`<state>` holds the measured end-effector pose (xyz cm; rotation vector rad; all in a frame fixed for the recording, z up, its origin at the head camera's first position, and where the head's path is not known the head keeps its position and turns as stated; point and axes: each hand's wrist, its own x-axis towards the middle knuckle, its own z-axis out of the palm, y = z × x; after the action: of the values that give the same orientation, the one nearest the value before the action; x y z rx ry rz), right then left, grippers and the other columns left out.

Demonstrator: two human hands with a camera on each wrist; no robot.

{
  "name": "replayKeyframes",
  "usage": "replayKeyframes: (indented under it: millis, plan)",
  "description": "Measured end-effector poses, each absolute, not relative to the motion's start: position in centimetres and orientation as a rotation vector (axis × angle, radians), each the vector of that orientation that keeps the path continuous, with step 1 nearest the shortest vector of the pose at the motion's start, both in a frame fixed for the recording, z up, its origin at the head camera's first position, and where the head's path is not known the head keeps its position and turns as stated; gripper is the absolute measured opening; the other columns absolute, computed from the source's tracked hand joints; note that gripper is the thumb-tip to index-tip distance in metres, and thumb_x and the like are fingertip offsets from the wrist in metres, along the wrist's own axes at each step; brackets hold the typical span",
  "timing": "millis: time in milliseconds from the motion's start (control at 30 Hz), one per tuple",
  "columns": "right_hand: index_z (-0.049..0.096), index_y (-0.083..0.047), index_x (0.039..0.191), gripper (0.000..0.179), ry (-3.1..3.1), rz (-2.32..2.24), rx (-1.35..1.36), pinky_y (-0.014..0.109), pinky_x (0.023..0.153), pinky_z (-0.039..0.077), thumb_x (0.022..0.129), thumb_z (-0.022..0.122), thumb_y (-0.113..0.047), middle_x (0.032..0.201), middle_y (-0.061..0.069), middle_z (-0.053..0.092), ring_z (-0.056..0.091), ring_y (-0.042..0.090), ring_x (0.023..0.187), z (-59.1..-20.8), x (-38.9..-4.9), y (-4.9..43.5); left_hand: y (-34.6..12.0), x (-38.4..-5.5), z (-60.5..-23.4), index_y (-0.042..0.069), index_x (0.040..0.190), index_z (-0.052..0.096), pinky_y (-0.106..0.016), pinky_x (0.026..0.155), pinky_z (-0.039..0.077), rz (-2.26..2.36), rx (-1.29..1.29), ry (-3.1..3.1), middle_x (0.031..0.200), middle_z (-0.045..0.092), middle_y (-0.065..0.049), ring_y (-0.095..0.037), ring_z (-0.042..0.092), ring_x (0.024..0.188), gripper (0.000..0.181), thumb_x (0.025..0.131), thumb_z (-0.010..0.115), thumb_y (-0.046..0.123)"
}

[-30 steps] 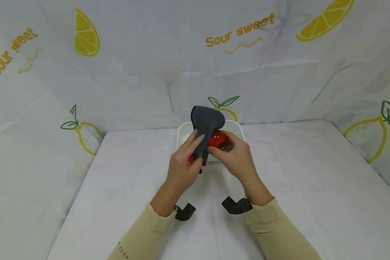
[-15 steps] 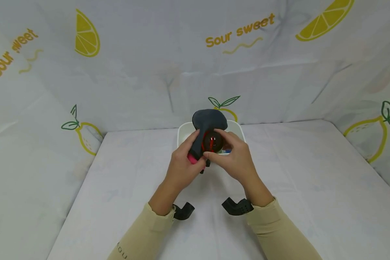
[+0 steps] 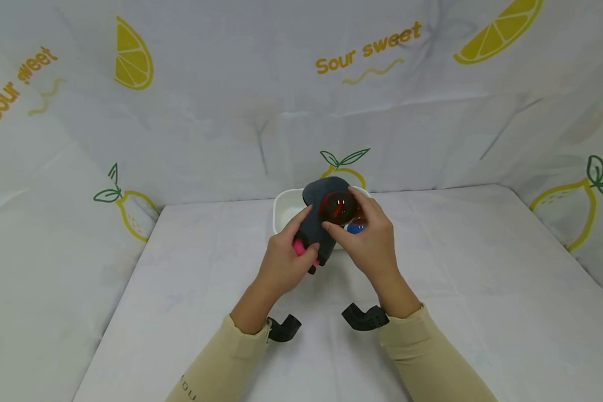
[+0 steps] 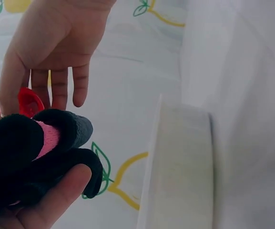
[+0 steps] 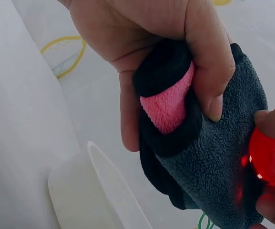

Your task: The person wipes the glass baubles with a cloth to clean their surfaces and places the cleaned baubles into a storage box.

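Observation:
In the head view my left hand [image 3: 283, 254] grips a folded dark grey towel [image 3: 313, 229] with black edging and pink patches. My right hand [image 3: 374, 237] pinches a shiny round red piece [image 3: 340, 207], which looks dark from above and lies against the towel's face. Bright red and glossy, the piece [image 5: 270, 157] sits between thumb and fingers in the right wrist view. The left wrist view shows a hollow red part [image 4: 31, 102] beside the bunched towel [image 4: 56, 138]. Both hands are raised in front of the white bin [image 3: 286, 209].
A glossy blue thing [image 3: 355, 228] shows in the bin behind the right hand, with a reddish one beside it. A white cloth [image 3: 221, 234] covers the table. Behind it hangs a lemon-print sheet [image 3: 206, 128].
The towel has dropped lower and no longer wraps the red piece. That piece has turned its dark round face upward, and the blue thing in the bin has come into sight.

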<state>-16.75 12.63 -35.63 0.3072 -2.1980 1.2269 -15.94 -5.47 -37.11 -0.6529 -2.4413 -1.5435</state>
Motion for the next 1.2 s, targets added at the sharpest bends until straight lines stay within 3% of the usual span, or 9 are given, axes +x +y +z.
replayKeyframes:
  millis: [233, 533, 767, 1000, 1200]
  plan:
    - [0.049, -0.002, 0.129, 0.069, -2.197, 1.349, 0.207, 0.042, 0.078, 0.054, 0.073, 0.087, -0.015, 0.105, 0.014, 0.066, 0.061, 0.022, 0.090, -35.74, -16.93, 12.61, -5.63, -16.04, -37.04, 0.028, 0.148, 0.044, -0.031, 0.082, 0.058, -1.536, -0.676, -2.369, 0.133, 0.062, -0.011, -0.020, 0.068, 0.104, 0.068, 0.088, 0.064, 0.003]
    - [0.057, -0.004, 0.128, 0.065, -2.260, 1.255, 0.307, 0.042, 0.077, 0.054, 0.071, 0.087, -0.013, 0.106, 0.011, 0.065, 0.058, 0.021, 0.089, -36.11, -17.23, 12.73, -5.86, -16.26, -37.05, 0.024, 0.146, 0.048, -0.031, 0.083, 0.058, -1.529, -0.670, -2.288, 0.133, 0.062, -0.010, -0.019, 0.069, 0.102, 0.066, 0.087, 0.064, -0.001]
    - [0.059, -0.008, 0.132, 0.058, -2.342, 1.362, 0.456, 0.044, 0.078, 0.055, 0.078, 0.080, -0.016, 0.108, 0.009, 0.066, 0.061, 0.019, 0.092, -36.05, -16.96, 12.83, -6.04, -16.29, -36.79, 0.018, 0.144, 0.051, -0.034, 0.094, 0.053, -1.523, -0.704, -2.246, 0.147, 0.052, 0.000, -0.019, 0.059, 0.124, 0.064, 0.086, 0.062, -0.006]
    - [0.062, -0.007, 0.129, 0.043, -2.395, 1.486, 0.418, 0.029, 0.074, 0.053, 0.089, 0.068, -0.023, 0.104, 0.010, 0.071, 0.064, 0.019, 0.086, -35.68, -16.63, 12.91, -5.98, -16.23, -36.77, 0.016, 0.144, 0.051, -0.034, 0.097, 0.051, -1.535, -0.744, -2.223, 0.149, 0.049, 0.000, -0.018, 0.056, 0.128, 0.064, 0.085, 0.060, -0.007]
    - [0.057, -0.011, 0.134, 0.053, -2.327, 1.580, 0.393, 0.022, 0.078, 0.054, 0.086, 0.075, -0.022, 0.104, 0.010, 0.071, 0.066, 0.017, 0.089, -35.85, -16.65, 12.62, -5.99, -16.16, -36.69, 0.015, 0.145, 0.050, -0.035, 0.100, 0.049, -1.503, -0.733, -2.216, 0.149, 0.049, -0.002, -0.018, 0.054, 0.131, 0.065, 0.085, 0.060, -0.007]
